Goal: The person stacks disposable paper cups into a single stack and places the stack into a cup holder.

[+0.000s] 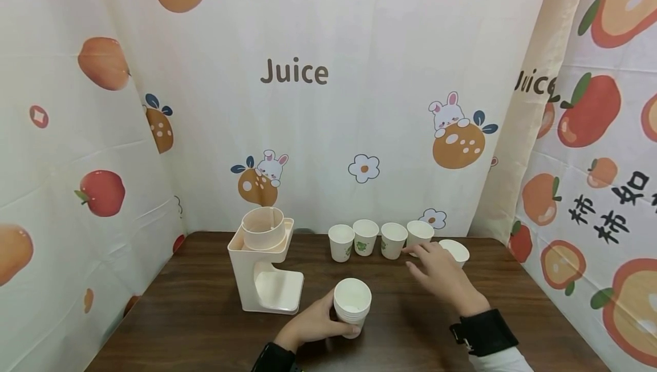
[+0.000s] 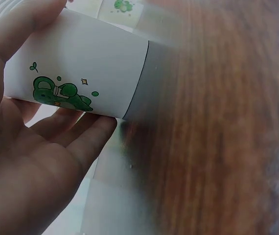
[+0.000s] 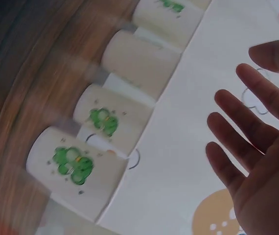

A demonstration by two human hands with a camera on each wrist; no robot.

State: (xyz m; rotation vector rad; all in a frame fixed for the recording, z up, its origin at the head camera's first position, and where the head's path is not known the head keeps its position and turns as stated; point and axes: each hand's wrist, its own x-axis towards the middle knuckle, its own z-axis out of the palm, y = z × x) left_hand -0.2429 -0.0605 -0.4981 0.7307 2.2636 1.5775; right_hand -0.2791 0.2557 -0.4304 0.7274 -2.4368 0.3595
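Observation:
My left hand [image 1: 315, 322] grips a stack of white paper cups [image 1: 352, 302] near the front middle of the table, several rims nested together. In the left wrist view, thumb and fingers wrap the outer cup [image 2: 81, 63], which bears a green cartoon animal print. My right hand [image 1: 442, 276], fingers extended and holding nothing, hovers by the right end of a row of paper cups at the back. It overlaps the fourth cup [image 1: 420, 229] and the rightmost cup [image 1: 455, 250] in the head view. In the right wrist view, the spread fingers [image 3: 242, 122] stand apart from the cups [image 3: 76, 171].
A cream-coloured machine [image 1: 246, 275] with a round top container [image 1: 263, 226] and a flat base stands left of the stack. Further cups [image 1: 341, 242] of the row line the table's back edge. A fruit-printed curtain [image 1: 318, 121] hangs behind the brown wooden table [image 1: 205, 315].

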